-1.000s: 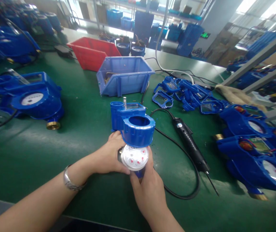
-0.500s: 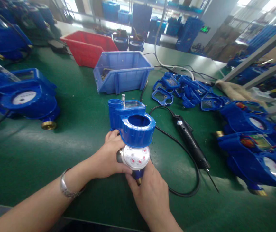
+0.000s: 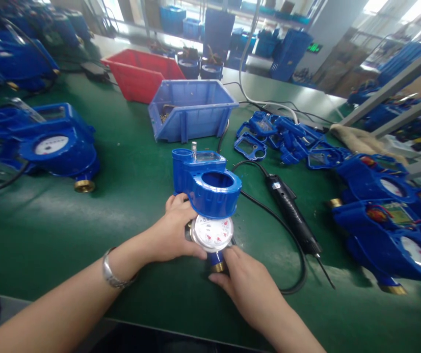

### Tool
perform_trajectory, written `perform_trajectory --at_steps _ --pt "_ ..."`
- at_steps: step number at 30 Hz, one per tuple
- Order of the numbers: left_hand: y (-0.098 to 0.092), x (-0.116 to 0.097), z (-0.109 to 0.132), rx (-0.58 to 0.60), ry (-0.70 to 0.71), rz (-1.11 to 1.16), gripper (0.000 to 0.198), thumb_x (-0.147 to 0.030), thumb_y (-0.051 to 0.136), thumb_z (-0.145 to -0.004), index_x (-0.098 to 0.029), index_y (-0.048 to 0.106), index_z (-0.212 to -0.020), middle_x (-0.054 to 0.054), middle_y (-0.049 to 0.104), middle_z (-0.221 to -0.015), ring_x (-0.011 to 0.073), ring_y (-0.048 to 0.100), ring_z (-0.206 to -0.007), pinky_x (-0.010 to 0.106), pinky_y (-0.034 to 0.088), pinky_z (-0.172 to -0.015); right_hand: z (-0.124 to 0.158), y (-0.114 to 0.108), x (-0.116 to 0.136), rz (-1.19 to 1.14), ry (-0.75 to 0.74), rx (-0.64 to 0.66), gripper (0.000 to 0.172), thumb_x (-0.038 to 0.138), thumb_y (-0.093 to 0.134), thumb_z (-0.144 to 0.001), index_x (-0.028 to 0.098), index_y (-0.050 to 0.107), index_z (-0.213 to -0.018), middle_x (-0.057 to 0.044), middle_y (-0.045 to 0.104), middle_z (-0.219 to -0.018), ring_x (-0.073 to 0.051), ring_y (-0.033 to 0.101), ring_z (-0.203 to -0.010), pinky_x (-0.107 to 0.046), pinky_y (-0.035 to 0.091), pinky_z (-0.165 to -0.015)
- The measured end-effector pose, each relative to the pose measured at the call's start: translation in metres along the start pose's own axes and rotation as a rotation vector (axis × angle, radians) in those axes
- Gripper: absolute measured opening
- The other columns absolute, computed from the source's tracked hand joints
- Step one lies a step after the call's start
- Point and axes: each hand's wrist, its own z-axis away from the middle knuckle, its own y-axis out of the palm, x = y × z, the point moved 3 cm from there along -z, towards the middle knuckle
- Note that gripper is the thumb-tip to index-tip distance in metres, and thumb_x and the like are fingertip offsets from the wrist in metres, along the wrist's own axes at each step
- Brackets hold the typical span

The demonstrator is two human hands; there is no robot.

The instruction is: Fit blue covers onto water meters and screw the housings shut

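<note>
A water meter (image 3: 212,233) with a round white dial and red pointers sits low in the middle, its brass threaded end towards me. Above its far side is a blue plastic housing (image 3: 215,200) with an empty round opening and a small clear window. My left hand (image 3: 175,230) is closed round the left side of meter and housing, thumb along the dial's rim. Around the near brass end curls my right hand (image 3: 245,279), with thumb below and fingers partly hidden on the right side.
To the right lies a black electric screwdriver (image 3: 293,215) with its cable. Behind are a blue bin (image 3: 196,113), a red bin (image 3: 133,73) and a pile of blue covers (image 3: 291,137). Assembled meters stand left (image 3: 56,152) and right (image 3: 390,235) on the green table (image 3: 129,196).
The view has shifted slightly, and the meter and housing appear a little farther right and up. My right hand has slid back and right, uncovering more of the brass end.
</note>
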Motion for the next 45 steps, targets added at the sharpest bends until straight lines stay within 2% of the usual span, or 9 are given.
perform_trajectory --at_steps 10,25,28,31,33,36,39,41,45 --pt "0.009 -0.007 0.009 -0.182 -0.020 -0.002 0.070 -0.050 0.078 -0.052 -0.022 0.057 -0.113 0.009 0.058 -0.112 0.0344 0.038 -0.112 0.049 0.022 -0.098 0.003 0.018 -0.006 0.040 -0.038 -0.209 0.015 0.027 0.067 -0.077 0.015 0.059 -0.077 -0.006 0.063 -0.076 -0.024 0.062 -0.071 -0.033 0.045 -0.060" --pt "0.007 -0.007 0.026 -0.265 0.001 -0.024 0.053 -0.045 0.076 -0.057 -0.019 0.060 -0.100 0.008 0.061 -0.096 0.0293 0.044 -0.096 0.045 0.032 -0.085 0.009 0.036 0.008 -0.004 -0.076 -0.407 0.015 0.027 0.067 -0.075 0.016 0.058 -0.070 -0.005 0.062 -0.066 -0.022 0.060 -0.060 -0.028 0.034 -0.053" --pt "0.005 -0.002 0.026 -0.191 0.035 0.080 0.057 -0.046 0.076 -0.059 -0.020 0.057 -0.106 0.007 0.060 -0.103 0.0282 0.043 -0.100 0.042 0.035 -0.088 0.007 0.016 0.010 0.015 -0.051 -0.207 0.018 0.031 0.072 -0.072 0.016 0.063 -0.069 -0.006 0.065 -0.067 -0.023 0.062 -0.061 -0.028 0.036 -0.051" --pt "0.001 0.001 0.025 -0.142 0.024 0.140 0.062 -0.045 0.077 -0.058 -0.021 0.056 -0.111 0.006 0.059 -0.106 0.0274 0.042 -0.101 0.041 0.037 -0.089 0.001 -0.029 0.000 -0.126 -0.103 0.035 0.017 0.035 0.069 -0.074 0.020 0.068 -0.069 -0.002 0.065 -0.061 -0.020 0.061 -0.057 -0.027 0.037 -0.049" --pt "0.000 0.002 0.024 -0.116 0.008 0.149 0.064 -0.042 0.080 -0.055 -0.022 0.056 -0.112 0.006 0.059 -0.108 0.0278 0.042 -0.103 0.042 0.037 -0.090 -0.010 -0.071 -0.011 -0.354 -0.076 -0.176 0.023 0.038 0.056 -0.084 0.020 0.068 -0.076 -0.002 0.067 -0.069 -0.018 0.062 -0.063 -0.027 0.043 -0.056" --pt "0.000 0.001 0.023 -0.091 0.009 0.157 0.067 -0.040 0.081 -0.054 -0.024 0.055 -0.115 0.005 0.058 -0.113 0.0284 0.041 -0.106 0.044 0.035 -0.093 -0.038 -0.108 -0.022 -0.654 0.027 -0.492 0.051 0.046 0.056 -0.081 0.015 0.053 -0.121 -0.010 0.067 -0.096 -0.021 0.063 -0.083 -0.034 0.048 -0.074" --pt "0.001 0.001 0.023 -0.091 0.006 0.163 0.069 -0.041 0.080 -0.056 -0.024 0.053 -0.117 0.005 0.056 -0.117 0.0283 0.040 -0.107 0.044 0.034 -0.096 -0.073 -0.105 -0.008 -1.007 -0.018 -0.284 0.081 0.036 0.070 -0.070 0.013 0.032 -0.138 -0.014 0.060 -0.115 -0.023 0.060 -0.097 -0.035 0.049 -0.082" --pt "0.002 0.001 0.022 -0.093 0.000 0.160 0.067 -0.041 0.079 -0.056 -0.023 0.053 -0.115 0.005 0.056 -0.117 0.0283 0.039 -0.107 0.044 0.034 -0.096 -0.088 -0.098 0.003 -1.194 -0.025 -0.169 0.084 0.018 0.069 -0.063 0.010 0.032 -0.138 -0.013 0.063 -0.108 -0.021 0.063 -0.086 -0.029 0.051 -0.070" --pt "0.002 0.002 0.022 -0.075 0.008 0.145 0.064 -0.044 0.078 -0.057 -0.022 0.055 -0.113 0.006 0.058 -0.111 0.0284 0.040 -0.105 0.045 0.035 -0.095 -0.088 -0.093 0.013 -1.306 0.013 -0.204 0.088 0.001 0.049 -0.050 0.008 0.033 -0.136 -0.014 0.062 -0.108 -0.016 0.061 -0.067 -0.021 0.043 -0.047"
